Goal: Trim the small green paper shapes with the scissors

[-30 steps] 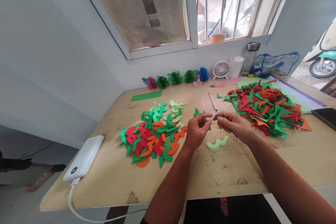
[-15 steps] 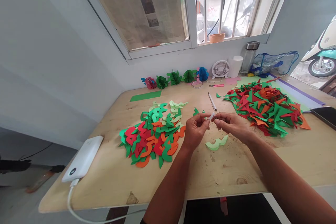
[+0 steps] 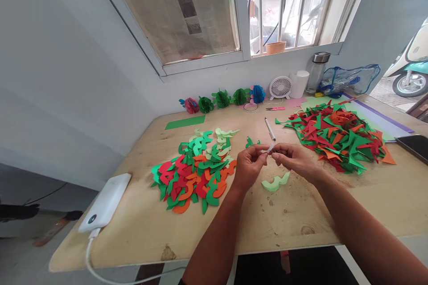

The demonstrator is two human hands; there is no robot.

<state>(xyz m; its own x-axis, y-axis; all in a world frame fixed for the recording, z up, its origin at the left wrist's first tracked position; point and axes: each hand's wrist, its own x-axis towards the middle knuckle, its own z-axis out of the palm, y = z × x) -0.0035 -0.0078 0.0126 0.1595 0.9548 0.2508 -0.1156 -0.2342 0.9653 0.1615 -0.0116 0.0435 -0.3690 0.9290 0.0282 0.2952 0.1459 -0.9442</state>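
My left hand (image 3: 250,164) pinches a small white strip (image 3: 270,147) between thumb and fingers. At the strip's other end, the fingertips of my right hand (image 3: 294,158) are closed on it, partly hiding it. Just below my hands lies a pale green wavy paper cutout (image 3: 276,182). A little dark green paper piece (image 3: 253,141) shows behind my left hand. To the left spreads a heap of curved paper cutouts (image 3: 195,171) in red, orange and greens. On the right is a pile of pointed paper scraps (image 3: 344,136).
Beyond my hands lie a pen (image 3: 270,129) and a pink tool (image 3: 276,108). Paper ornaments (image 3: 222,99), a small fan (image 3: 281,87) and a glass bottle (image 3: 317,73) line the wall. A power bank (image 3: 106,202) with a cable sits left, a phone (image 3: 414,144) at right.
The white strip appears slightly turned between my fingertips. Both hands stay almost in the same place, and the papers have not moved.
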